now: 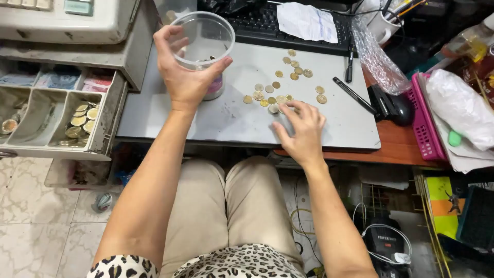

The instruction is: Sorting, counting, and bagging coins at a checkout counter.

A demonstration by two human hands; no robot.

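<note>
Clear thin plastic, that's the cup [203, 38] my left hand [185, 77] has wrapped round its side, fingers and thumb curled on the wall just under the rim, tilted over the grey table [226, 121]. Feels light I'd judge, walls flex if squeezed, smooth so a bit slippery; best held mid-wall as now. One or two coins seem to sit inside it. Coins [280, 85] lie scattered flat on the table, gold and silver coloured, small, hard, thin; tricky to pinch off a flat top, easier slid to the edge. My right hand [303, 131] rests spread, palm down, fingertips on the nearest coins, gripping nothing. Open cash drawer [56, 121] at left holds more coins.
</note>
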